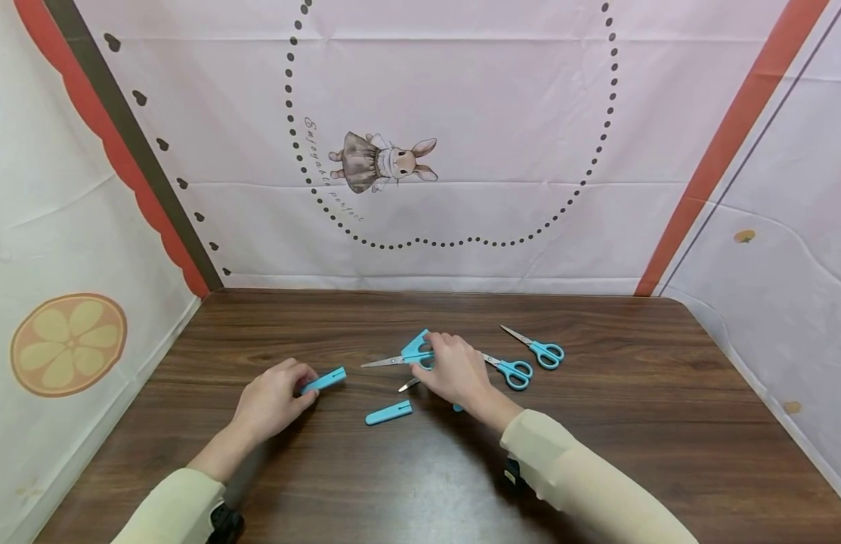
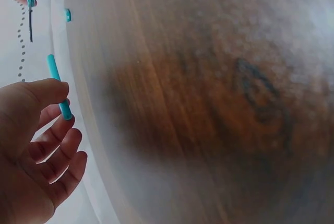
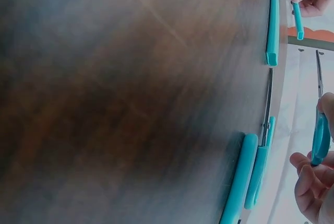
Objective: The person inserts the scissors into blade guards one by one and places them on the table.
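In the head view my left hand [image 1: 270, 400] pinches a light blue scissor cover [image 1: 328, 379] between thumb and fingers, its slotted end facing right. My right hand [image 1: 457, 370] grips a pair of scissors [image 1: 386, 362] by the blue handle, blades pointing left toward the cover but apart from it. The right wrist view shows these scissors [image 3: 316, 143] raised off the table. Beneath the right hand lies another pair of scissors; only its blade tip [image 1: 408, 385] and a bit of handle show. A second blue cover [image 1: 389, 412] lies in front, between the hands.
Two more blue-handled scissors, one pair [image 1: 515, 374] nearer and one [image 1: 548, 355] farther off, lie right of the right hand. Another blue piece [image 1: 415, 344], partly hidden, is behind the held scissors. The brown wooden table [image 1: 638, 423] meets a printed cloth [image 1: 502, 151] at the back.
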A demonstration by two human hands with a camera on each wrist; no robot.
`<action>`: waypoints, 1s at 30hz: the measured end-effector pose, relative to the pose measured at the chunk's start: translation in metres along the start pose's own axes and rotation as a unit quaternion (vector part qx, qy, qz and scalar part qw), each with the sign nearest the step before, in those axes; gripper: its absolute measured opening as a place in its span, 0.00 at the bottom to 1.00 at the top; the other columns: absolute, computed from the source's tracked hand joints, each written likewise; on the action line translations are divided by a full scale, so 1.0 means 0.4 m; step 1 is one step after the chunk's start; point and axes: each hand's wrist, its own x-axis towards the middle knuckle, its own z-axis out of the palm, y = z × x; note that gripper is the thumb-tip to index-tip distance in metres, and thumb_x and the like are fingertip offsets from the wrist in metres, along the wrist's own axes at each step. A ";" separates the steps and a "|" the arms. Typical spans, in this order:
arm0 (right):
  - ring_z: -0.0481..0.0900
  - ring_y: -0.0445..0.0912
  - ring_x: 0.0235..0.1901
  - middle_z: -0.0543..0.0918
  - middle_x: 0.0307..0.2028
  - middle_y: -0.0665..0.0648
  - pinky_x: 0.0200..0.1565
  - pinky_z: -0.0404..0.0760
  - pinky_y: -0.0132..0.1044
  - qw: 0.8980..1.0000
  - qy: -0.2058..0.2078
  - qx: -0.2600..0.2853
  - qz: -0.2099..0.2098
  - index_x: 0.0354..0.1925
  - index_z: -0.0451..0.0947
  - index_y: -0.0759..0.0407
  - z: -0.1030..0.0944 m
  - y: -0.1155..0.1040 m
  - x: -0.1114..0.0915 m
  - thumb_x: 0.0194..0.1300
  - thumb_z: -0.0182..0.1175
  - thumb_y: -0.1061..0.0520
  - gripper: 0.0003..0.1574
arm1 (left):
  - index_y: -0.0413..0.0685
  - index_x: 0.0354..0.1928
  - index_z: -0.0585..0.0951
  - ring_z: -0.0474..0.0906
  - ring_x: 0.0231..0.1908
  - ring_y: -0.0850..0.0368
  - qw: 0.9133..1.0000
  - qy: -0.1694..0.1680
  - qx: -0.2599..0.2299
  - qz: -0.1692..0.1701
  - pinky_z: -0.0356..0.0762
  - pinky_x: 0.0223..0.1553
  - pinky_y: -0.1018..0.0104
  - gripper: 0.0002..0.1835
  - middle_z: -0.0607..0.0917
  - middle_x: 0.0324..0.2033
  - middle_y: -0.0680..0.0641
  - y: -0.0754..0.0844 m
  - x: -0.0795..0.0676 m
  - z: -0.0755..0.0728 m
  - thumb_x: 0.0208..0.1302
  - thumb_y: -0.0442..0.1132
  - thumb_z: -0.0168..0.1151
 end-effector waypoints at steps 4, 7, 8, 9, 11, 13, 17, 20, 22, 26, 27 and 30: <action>0.76 0.41 0.25 0.81 0.31 0.49 0.16 0.63 0.27 1.000 0.009 0.000 -0.005 0.47 0.78 0.54 0.000 0.002 -0.006 0.54 0.62 0.39 0.28 | 0.52 0.33 0.82 0.69 0.23 0.64 1.000 0.004 0.001 0.002 0.66 0.22 0.67 0.07 0.76 0.26 0.54 0.001 0.000 -0.001 0.51 0.41 0.69; 0.76 0.41 0.25 0.81 0.31 0.49 0.16 0.63 0.27 1.000 0.010 0.002 -0.006 0.47 0.78 0.54 -0.004 0.004 -0.010 0.54 0.62 0.39 0.28 | 0.52 0.33 0.82 0.68 0.23 0.63 1.000 0.005 0.001 0.000 0.66 0.22 0.67 0.08 0.76 0.27 0.54 0.002 0.000 0.000 0.51 0.41 0.69; 0.76 0.41 0.25 0.82 0.32 0.49 0.16 0.63 0.27 1.000 0.010 0.003 -0.006 0.48 0.78 0.54 -0.006 0.004 -0.011 0.54 0.62 0.39 0.28 | 0.52 0.33 0.82 0.68 0.22 0.64 1.000 0.005 0.001 0.000 0.66 0.21 0.67 0.08 0.76 0.27 0.54 0.003 0.000 0.001 0.51 0.41 0.69; 0.76 0.41 0.24 0.82 0.32 0.50 0.15 0.63 0.27 1.000 0.011 0.005 -0.006 0.48 0.78 0.54 -0.008 0.005 -0.013 0.54 0.62 0.39 0.29 | 0.52 0.33 0.82 0.68 0.22 0.64 1.000 0.004 0.000 0.001 0.65 0.21 0.67 0.08 0.76 0.27 0.54 0.004 0.000 0.001 0.51 0.41 0.69; 0.75 0.41 0.23 0.82 0.33 0.50 0.15 0.63 0.27 1.000 0.012 0.007 -0.005 0.49 0.77 0.55 -0.010 0.007 -0.016 0.54 0.62 0.39 0.29 | 0.52 0.34 0.82 0.68 0.22 0.63 1.000 0.004 -0.002 0.006 0.65 0.21 0.67 0.08 0.76 0.27 0.54 0.008 0.000 0.002 0.51 0.41 0.68; 0.76 0.42 0.23 0.82 0.34 0.51 0.14 0.63 0.27 1.000 0.014 0.008 -0.003 0.49 0.77 0.55 -0.011 0.010 -0.019 0.53 0.62 0.39 0.30 | 0.51 0.34 0.82 0.67 0.22 0.63 1.000 0.004 -0.004 0.011 0.65 0.22 0.67 0.08 0.76 0.27 0.54 0.013 0.002 0.002 0.51 0.42 0.68; 0.76 0.42 0.23 0.83 0.35 0.52 0.15 0.64 0.28 1.000 0.017 -0.001 -0.007 0.49 0.77 0.55 -0.010 0.017 -0.026 0.53 0.62 0.39 0.30 | 0.52 0.34 0.82 0.67 0.22 0.63 1.000 0.007 -0.003 0.016 0.65 0.22 0.66 0.08 0.76 0.27 0.54 0.020 0.005 0.004 0.51 0.42 0.68; 0.77 0.42 0.24 0.83 0.35 0.51 0.16 0.65 0.28 1.000 0.023 -0.007 -0.014 0.49 0.78 0.55 -0.010 0.022 -0.032 0.53 0.62 0.39 0.30 | 0.52 0.34 0.82 0.67 0.22 0.64 1.000 0.010 0.000 0.016 0.65 0.22 0.67 0.08 0.76 0.27 0.54 0.024 0.007 0.006 0.51 0.42 0.69; 0.77 0.42 0.24 0.83 0.35 0.51 0.15 0.65 0.28 0.999 0.028 -0.009 -0.018 0.48 0.78 0.55 -0.011 0.025 -0.037 0.53 0.63 0.39 0.30 | 0.52 0.34 0.82 0.67 0.22 0.64 1.000 0.011 -0.001 0.019 0.65 0.22 0.67 0.08 0.76 0.27 0.55 0.029 0.008 0.008 0.51 0.42 0.69; 0.76 0.42 0.23 0.82 0.32 0.50 0.16 0.64 0.28 0.999 0.037 -0.014 -0.018 0.47 0.78 0.55 -0.012 0.032 -0.045 0.52 0.63 0.39 0.29 | 0.52 0.34 0.82 0.67 0.22 0.64 1.000 0.009 -0.004 0.025 0.65 0.22 0.67 0.08 0.76 0.28 0.54 0.040 0.014 0.011 0.51 0.41 0.69; 0.76 0.41 0.22 0.82 0.31 0.50 0.16 0.64 0.28 0.999 0.039 -0.013 -0.018 0.47 0.79 0.55 -0.013 0.034 -0.047 0.52 0.64 0.39 0.29 | 0.52 0.34 0.82 0.67 0.22 0.64 1.000 0.008 -0.005 0.025 0.66 0.22 0.67 0.08 0.76 0.28 0.54 0.043 0.015 0.012 0.51 0.41 0.69; 0.75 0.41 0.20 0.82 0.29 0.50 0.15 0.64 0.28 0.999 0.046 -0.016 -0.024 0.45 0.79 0.55 -0.013 0.038 -0.052 0.51 0.64 0.39 0.28 | 0.52 0.34 0.82 0.68 0.23 0.63 1.000 0.006 -0.003 0.025 0.66 0.23 0.67 0.08 0.77 0.28 0.54 0.050 0.017 0.013 0.51 0.41 0.69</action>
